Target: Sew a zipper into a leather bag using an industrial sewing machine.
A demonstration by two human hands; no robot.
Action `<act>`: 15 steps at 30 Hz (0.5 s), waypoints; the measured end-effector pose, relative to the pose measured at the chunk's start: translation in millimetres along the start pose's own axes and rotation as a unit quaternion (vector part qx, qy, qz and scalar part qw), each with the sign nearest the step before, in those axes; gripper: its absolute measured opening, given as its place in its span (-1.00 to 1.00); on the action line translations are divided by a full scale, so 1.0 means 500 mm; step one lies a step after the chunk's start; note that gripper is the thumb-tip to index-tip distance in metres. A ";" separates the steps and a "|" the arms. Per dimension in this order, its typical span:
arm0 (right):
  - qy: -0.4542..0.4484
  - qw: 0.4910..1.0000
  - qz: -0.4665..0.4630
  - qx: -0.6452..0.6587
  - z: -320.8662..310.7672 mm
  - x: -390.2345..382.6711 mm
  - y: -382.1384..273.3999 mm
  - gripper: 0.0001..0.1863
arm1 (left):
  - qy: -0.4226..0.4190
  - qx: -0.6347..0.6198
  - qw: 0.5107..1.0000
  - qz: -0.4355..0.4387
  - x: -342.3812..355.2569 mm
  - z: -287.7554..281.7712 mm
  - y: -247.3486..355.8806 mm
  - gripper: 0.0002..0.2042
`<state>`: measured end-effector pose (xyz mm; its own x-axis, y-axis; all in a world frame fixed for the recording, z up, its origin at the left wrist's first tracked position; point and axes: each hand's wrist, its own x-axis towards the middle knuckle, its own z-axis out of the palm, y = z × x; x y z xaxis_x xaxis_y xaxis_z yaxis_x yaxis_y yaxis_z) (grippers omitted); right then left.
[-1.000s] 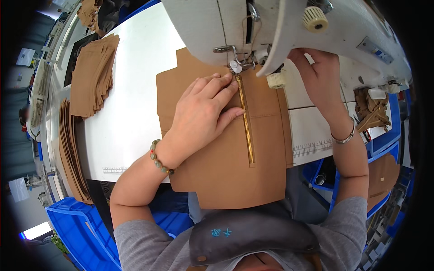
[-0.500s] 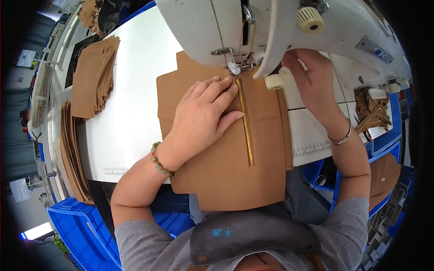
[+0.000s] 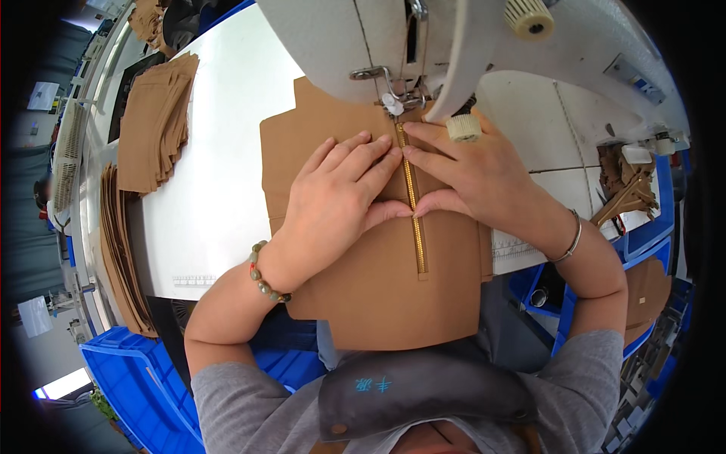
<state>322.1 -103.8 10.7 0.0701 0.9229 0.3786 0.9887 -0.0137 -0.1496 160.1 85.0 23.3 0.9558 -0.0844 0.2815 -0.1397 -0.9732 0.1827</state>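
Note:
A tan cut panel (image 3: 378,303) lies under the white sewing machine (image 3: 484,34), with a gold zipper (image 3: 417,242) set lengthwise in a narrow slot. The zipper's top end is just below the presser foot (image 3: 392,106). My left hand (image 3: 336,197) rests open on the panel left of the zipper, fingertips beside it and thumb at its edge. My right hand (image 3: 484,181) lies open on the panel to the right, fingertips along the zipper below the machine's cream knob (image 3: 463,129). The two thumb tips nearly meet across the zipper.
Stacked tan pieces (image 3: 155,113) and a bundle of strips (image 3: 121,257) lie at the white table's (image 3: 219,91) left. Scraps (image 3: 628,181) are at the right. Blue bins (image 3: 128,378) stand below both sides. An apron (image 3: 423,382) shows below the panel.
My right hand has come down and left from beside the machine's head onto the panel next to the zipper. My left thumb sits a little lower along the zipper.

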 end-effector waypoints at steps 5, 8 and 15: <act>-0.009 1.000 0.008 -0.007 0.003 0.002 0.000 -0.31 | 0.002 0.005 1.000 0.006 0.003 0.001 -0.006 -0.33; 0.013 1.000 0.007 -0.010 0.007 0.005 0.006 -0.32 | 0.013 0.003 1.000 0.008 0.012 0.006 -0.016 -0.34; 0.018 0.999 0.016 -0.027 0.009 0.010 0.013 -0.31 | 0.031 0.005 0.999 0.007 0.023 0.011 -0.028 -0.36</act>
<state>328.2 -97.4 7.6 0.1054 0.9069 0.4080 0.9915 -0.0644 -0.1131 174.6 96.4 18.8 0.9356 -0.0849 0.3428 -0.1503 -0.9741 0.1691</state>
